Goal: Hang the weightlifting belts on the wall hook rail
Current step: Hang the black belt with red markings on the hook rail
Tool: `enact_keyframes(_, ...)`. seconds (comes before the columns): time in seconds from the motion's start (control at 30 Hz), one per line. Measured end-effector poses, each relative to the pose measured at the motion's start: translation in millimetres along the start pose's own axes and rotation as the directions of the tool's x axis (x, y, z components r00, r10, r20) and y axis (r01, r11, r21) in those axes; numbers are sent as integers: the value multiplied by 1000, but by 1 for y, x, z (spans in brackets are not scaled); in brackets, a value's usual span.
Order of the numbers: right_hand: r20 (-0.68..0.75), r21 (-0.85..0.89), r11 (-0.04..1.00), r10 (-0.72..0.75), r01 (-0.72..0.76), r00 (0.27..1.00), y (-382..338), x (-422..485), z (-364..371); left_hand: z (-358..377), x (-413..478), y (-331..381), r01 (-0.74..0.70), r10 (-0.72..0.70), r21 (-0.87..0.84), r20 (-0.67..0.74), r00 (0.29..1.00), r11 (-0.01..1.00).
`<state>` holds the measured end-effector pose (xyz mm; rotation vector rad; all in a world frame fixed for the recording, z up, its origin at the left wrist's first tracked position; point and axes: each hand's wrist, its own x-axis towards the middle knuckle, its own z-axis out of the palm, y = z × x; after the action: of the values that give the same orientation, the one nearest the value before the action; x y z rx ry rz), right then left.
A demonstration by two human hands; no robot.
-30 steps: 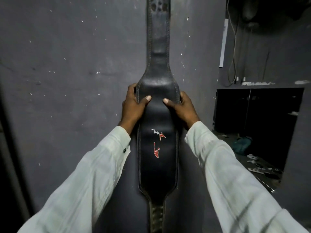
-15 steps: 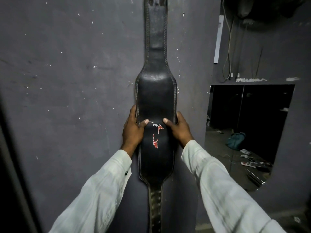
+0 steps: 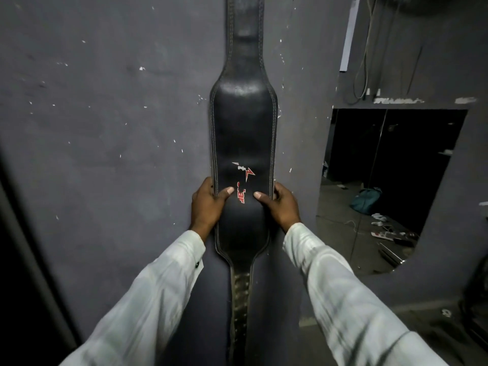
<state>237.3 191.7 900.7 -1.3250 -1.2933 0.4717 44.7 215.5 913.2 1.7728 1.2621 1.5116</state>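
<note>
Though chipped and flecked with pale specks, grey wall (image 3: 105, 133): largest item, filling the left and centre of the view, with a dark vertical edge at far left.

Cut into the wall at right, opening (image 3: 396, 159), rounded at its lower corner; dark room and a stretch of floor (image 3: 340, 220) beyond.

Reaching up from the lower corners toward the centre, left sleeve (image 3: 148, 307) and right sleeve (image 3: 351, 299), both white; small dark button (image 3: 196, 265) at the left cuff.

Black leather weightlifting belt (image 3: 243, 128), pale stitching along its edges: flat and upright against the wall, centre of view, just left of the opening. Wide padded section in the middle; narrow upper strap running out past the top edge, hanging point hidden; narrow lower strap with punched holes trailing down between the sleeves.

On the belt's left edge, low on the wide section, left grip (image 3: 207, 204): closed round the edge, thumb laid across the front face, fingers wrapped behind toward the wall.

On the opposite edge at matching height, right grip (image 3: 282, 204): likewise closed round the belt, thumb on the front, fingers curled behind.

Beyond the opening, on the floor: teal bag (image 3: 367, 200); nearer, white power strip (image 3: 383, 235) with trailing cord.

Above the opening: loose cables (image 3: 360, 75) hanging down the wall, beside a white vertical strip (image 3: 349, 35).

Red and white logo (image 3: 244, 178) on the belt face, just above and between the two thumbs.
</note>
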Motion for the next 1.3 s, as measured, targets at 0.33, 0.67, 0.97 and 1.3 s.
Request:
enact_keyframes(0.33,72,-93,990,117,-111,990,81,-1,18,9,-19,-35,86,-93,73,93,991,994)
enact_keyframes(0.67,15,-38,875,484,-483,875,89,-99,41,-10,-101,-97,334,-370,198,188,910,922)
enact_keyframes(0.97,131,38,683,720,-729,681,166,-289,72,-19,-279,-207,690,-679,182,467,566,701)
enact_keyframes(1.3,152,-274,434,901,-858,407,338,-489,91,6,-507,-375,928,-888,294,454,75,228)
